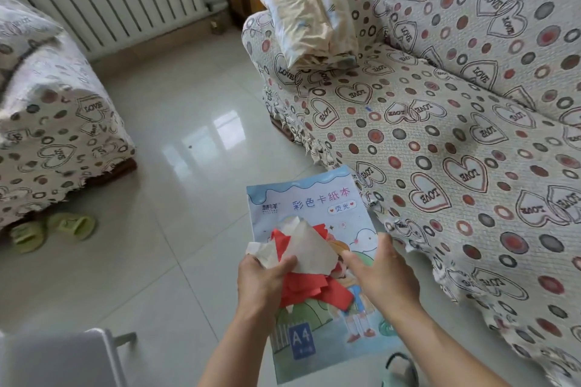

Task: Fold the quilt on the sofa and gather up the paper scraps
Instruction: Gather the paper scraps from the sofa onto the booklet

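Both hands work over the pad (pixel 309 264): left hand (pixel 262 276) pinches the scraps (pixel 301 273), right hand (pixel 382 280) spread beside. Loose pieces could slide off if the pad tilts.

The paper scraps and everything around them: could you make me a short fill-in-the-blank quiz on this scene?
1. The left hand grips a bunch of white and ____ paper scraps.
2. The scraps lie on top of a booklet marked with the paper size ____.
3. The folded quilt rests on the arm of the ____.
4. A pair of green ____ lies on the floor by the other seat.

Missing words: red; A4; sofa; slippers
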### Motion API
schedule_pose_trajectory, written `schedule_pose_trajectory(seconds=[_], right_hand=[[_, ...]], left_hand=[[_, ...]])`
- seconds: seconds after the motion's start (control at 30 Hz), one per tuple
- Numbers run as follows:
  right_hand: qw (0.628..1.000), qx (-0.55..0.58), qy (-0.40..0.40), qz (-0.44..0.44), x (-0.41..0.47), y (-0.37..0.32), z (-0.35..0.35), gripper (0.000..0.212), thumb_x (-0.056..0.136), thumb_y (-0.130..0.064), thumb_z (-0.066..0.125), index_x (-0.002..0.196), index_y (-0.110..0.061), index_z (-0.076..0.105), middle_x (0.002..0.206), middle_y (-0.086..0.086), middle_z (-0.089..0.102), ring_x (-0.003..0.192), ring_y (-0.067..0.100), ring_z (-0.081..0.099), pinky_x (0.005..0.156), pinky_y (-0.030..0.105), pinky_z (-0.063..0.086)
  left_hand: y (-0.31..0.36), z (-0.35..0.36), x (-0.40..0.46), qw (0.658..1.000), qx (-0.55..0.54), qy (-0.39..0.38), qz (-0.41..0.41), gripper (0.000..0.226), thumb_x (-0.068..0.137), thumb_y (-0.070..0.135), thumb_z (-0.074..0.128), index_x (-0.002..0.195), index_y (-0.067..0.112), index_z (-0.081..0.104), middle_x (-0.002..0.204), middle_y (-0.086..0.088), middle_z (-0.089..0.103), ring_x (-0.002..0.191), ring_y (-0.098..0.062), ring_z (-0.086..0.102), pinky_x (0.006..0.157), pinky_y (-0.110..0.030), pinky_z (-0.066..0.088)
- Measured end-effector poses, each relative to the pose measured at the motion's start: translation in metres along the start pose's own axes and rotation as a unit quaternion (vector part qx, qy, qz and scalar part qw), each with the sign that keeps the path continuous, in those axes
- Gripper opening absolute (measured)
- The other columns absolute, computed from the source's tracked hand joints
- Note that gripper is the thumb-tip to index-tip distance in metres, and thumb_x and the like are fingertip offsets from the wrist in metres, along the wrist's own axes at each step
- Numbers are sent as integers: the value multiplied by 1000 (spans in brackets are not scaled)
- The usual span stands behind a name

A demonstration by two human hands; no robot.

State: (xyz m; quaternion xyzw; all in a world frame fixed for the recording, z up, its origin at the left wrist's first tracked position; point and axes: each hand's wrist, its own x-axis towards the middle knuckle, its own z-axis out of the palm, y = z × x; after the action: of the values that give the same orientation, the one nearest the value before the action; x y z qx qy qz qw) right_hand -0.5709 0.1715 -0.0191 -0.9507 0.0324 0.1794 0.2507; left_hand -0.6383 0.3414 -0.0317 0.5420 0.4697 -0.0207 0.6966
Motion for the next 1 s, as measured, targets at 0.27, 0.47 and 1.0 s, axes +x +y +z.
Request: schedule_pose_trajectory(seconds=[0.27,0.47,1.0], right_hand=[[1000,-14,-5,-4,86,-12,-28,49,94,-47,47,129,-16,33,129,7,57,107,29,58,69,31,34],[1000,-28,-1,4,175,2,-66,32,93,-44,48,105,-20,30,111,8,63,97,31,60,65,33,35],[998,42,-42,-15,303,4,-68,25,94,-38,47,106,-17,44,104,7,62,93,30,56,68,34,36]], left_hand=[[34,64,62,1000,8,19,23,35,61,23,82,92,14,68,85,-14,75,72,-40,73,66,-56,59],[65,149,98,999,17,36,7,39,64,25,83,97,12,68,85,-13,76,72,-38,73,65,-53,61],[109,213,166,994,-82,40,-59,25,83,5,74,103,7,59,95,-22,71,80,-43,71,70,-58,58]])
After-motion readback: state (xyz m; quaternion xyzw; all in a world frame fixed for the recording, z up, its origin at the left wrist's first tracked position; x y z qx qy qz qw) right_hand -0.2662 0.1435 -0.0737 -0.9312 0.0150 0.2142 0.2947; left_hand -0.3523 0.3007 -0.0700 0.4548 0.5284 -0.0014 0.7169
